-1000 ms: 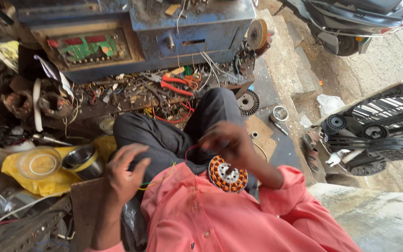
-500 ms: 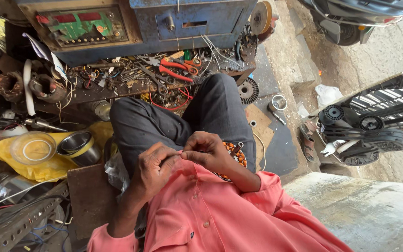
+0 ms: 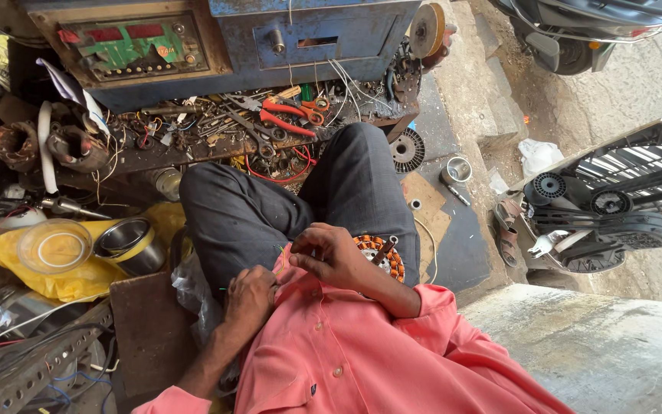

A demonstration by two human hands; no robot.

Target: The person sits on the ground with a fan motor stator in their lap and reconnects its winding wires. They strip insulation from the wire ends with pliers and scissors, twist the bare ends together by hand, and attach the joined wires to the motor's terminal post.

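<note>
Left hand: the left hand (image 3: 248, 295) rests low on the lap at the left, fingers curled in narrow around the near end of a thin green wire (image 3: 279, 251); whether it truly pinches the wire cannot be told.
Right hand: the right hand (image 3: 331, 255) sits just right of and slightly farther than the left one, its fingers (image 3: 300, 247) drawn together at the far end of the same wire, thumb and forefinger nearly touching.
Stator: a round orange-and-copper wound stator (image 3: 381, 257) lies on the right thigh, touching the back of the right hand and partly hidden by it.
Lap: dark grey trousers (image 3: 262, 207) carry both hands; the pink shirt (image 3: 362, 353) fills the near middle.
Bench: a low cluttered bench (image 3: 193, 149) lies far of the knees, strewn with loose metal parts, red-handled pliers (image 3: 289, 119) and grey wires.
Machine: a blue metal cabinet (image 3: 331, 38) with a green circuit panel (image 3: 136, 46) stands at the far edge.
Left side: a steel bowl (image 3: 124, 239) and a clear round lid (image 3: 55, 247) sit on a yellow bag (image 3: 47, 284), well apart from the hands.
Right side: a black plastic fan housing (image 3: 614, 207) lies on the ground, well apart, with a sandal (image 3: 509, 238) beside it.
</note>
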